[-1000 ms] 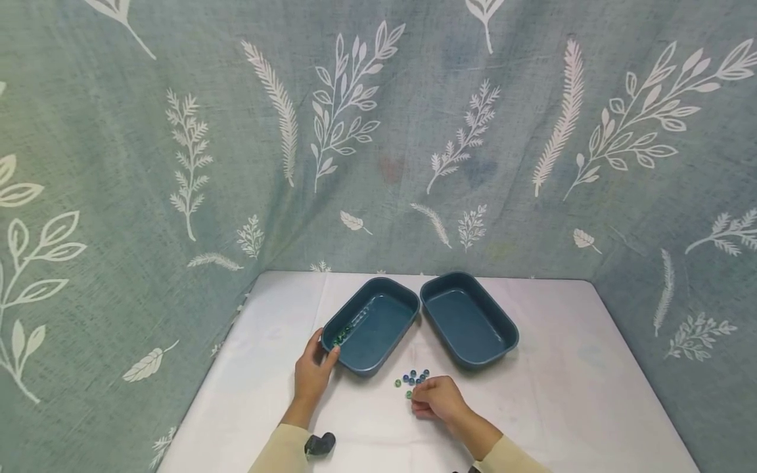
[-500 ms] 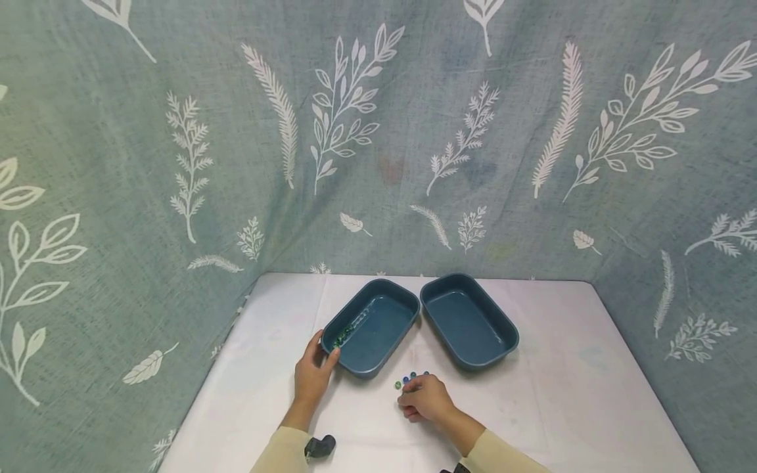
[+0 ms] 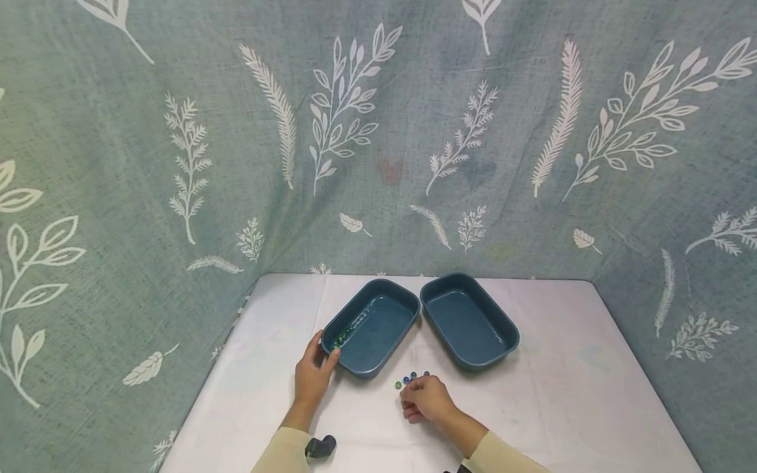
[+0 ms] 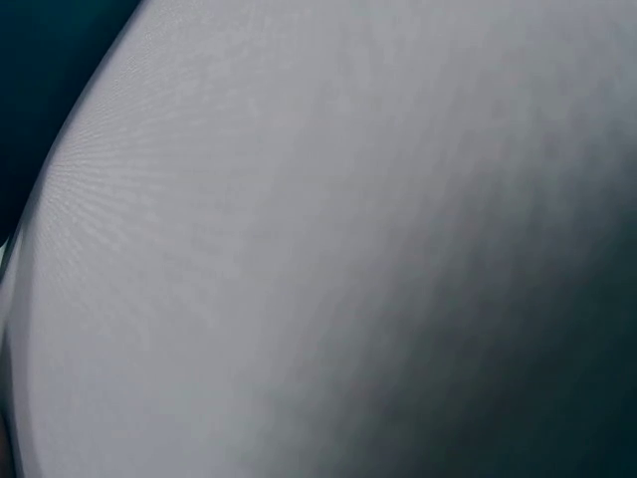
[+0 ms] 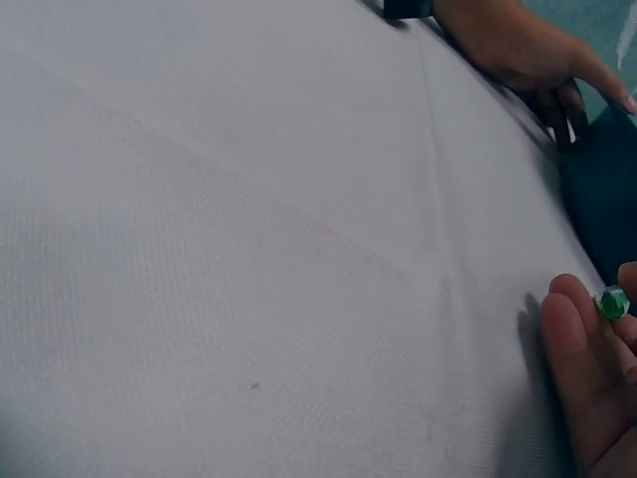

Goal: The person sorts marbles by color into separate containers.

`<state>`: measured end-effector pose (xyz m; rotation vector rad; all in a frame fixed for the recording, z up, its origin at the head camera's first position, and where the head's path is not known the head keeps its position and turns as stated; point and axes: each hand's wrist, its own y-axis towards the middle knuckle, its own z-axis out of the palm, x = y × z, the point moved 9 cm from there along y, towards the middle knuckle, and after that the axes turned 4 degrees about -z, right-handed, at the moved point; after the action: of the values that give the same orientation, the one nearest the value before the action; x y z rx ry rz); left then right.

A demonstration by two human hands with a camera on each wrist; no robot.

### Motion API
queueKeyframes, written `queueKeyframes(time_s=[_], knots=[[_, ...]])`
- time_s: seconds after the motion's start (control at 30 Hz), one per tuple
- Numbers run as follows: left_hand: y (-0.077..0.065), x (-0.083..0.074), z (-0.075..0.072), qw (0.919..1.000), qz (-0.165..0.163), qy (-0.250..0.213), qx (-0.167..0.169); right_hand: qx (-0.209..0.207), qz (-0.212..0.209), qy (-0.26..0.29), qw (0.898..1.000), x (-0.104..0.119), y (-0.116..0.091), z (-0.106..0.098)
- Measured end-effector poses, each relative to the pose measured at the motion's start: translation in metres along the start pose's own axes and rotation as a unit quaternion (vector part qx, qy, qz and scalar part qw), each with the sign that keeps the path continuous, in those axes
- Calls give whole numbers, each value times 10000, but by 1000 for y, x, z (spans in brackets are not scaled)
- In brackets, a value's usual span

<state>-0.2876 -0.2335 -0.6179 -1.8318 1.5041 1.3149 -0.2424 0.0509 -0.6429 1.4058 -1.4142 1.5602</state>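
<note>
My left hand holds the near left corner of a dark blue tray, its thumb by the rim. Several green marbles lie along that tray's left wall. Above the white cloth, my right hand pinches a green marble at its fingertips, seen best in the right wrist view. Just beyond those fingers lie a loose green marble and a few blue marbles; the hand may cover others. In the left wrist view only cloth and a strip of tray show, not the hand's grip.
A second dark blue tray stands to the right, almost touching the first at their far corners, with nothing seen inside. White cloth covers the table. Patterned green fabric hangs behind and at both sides.
My right hand has moved slightly left over the marbles and has picked up the green one that lay by its fingertips. The left hand stays at the tray.
</note>
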Motion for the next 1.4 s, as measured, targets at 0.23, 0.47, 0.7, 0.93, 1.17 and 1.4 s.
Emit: queueKeyframes(time_s=[0.23,0.47,0.7,0.93,1.17,1.4], knots=[[-2,5,0,9999,-125,94,34,37,22,680,9977,3,0,-3],[-4,7,0,9999,-133,109,15,233,163,1751,9841,13,3,-4],[-4,7,-1,9998,-157,99,22,324,132,2486,9680,28,12,-6],[-1,4,0,9999,-70,90,69,210,208,2859,9578,35,24,-7],[0,3,1,9999,-62,107,66,206,268,3022,9527,41,33,-3],[-1,-1,-1,10000,-9,40,60,297,106,3200,9469,54,42,5]])
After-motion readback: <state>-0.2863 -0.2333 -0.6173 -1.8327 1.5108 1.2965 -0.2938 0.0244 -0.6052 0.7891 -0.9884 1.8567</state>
